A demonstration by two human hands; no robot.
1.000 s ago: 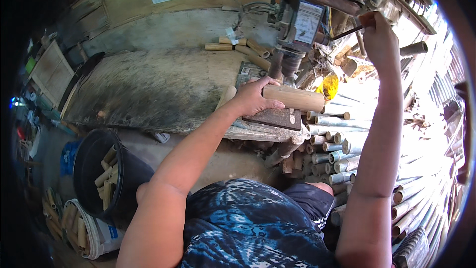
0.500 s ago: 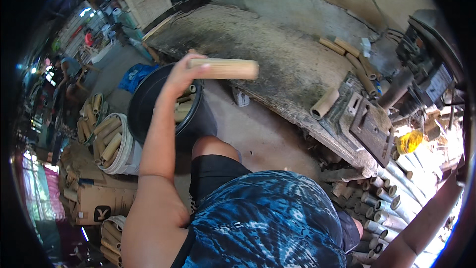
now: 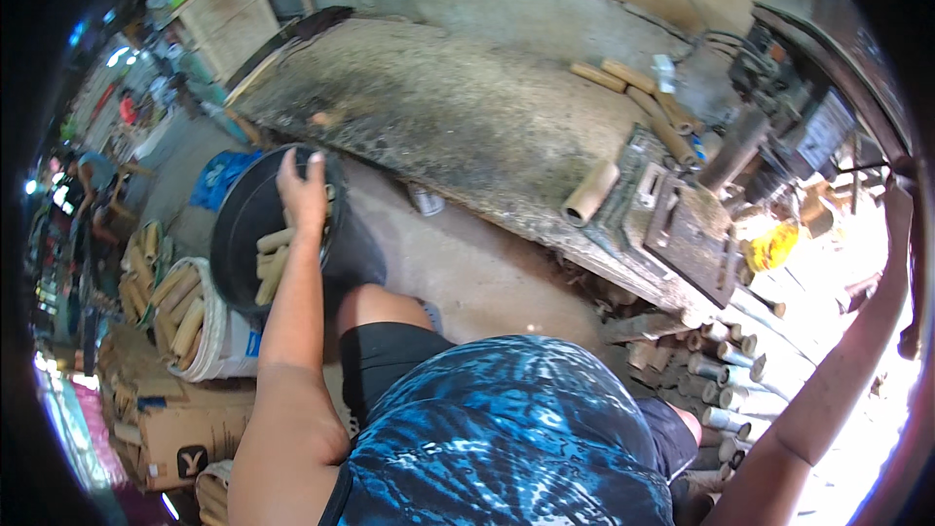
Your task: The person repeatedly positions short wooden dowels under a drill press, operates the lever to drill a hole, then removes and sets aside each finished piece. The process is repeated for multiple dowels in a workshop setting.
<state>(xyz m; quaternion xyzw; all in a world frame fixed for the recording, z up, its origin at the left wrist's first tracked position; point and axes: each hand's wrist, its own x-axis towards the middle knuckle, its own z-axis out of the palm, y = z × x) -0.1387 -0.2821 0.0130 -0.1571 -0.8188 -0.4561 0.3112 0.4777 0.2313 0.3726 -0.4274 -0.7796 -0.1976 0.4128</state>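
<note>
My left hand (image 3: 302,190) reaches down into a black bucket (image 3: 229,234) beside my knee, palm down on the short wooden cylinders (image 3: 273,248) inside it. Its grip is hidden. My right arm stretches up along the right rim, and my right hand (image 3: 898,203) is closed on the thin lever of a drill press (image 3: 808,107). One pale wooden cylinder (image 3: 591,193) lies on the bench by the press's metal table (image 3: 682,224).
A long, dusty workbench (image 3: 438,107) runs across the top, with several cylinders (image 3: 633,88) at its back. A white sack of cylinders (image 3: 209,331) and a cardboard box (image 3: 166,429) stand left of me. Tubes (image 3: 721,370) are piled under the press.
My left hand carried a wooden cylinder from the drill press across to the left and down into the black bucket. The view swung left with it. My right hand stayed up at the lever.
</note>
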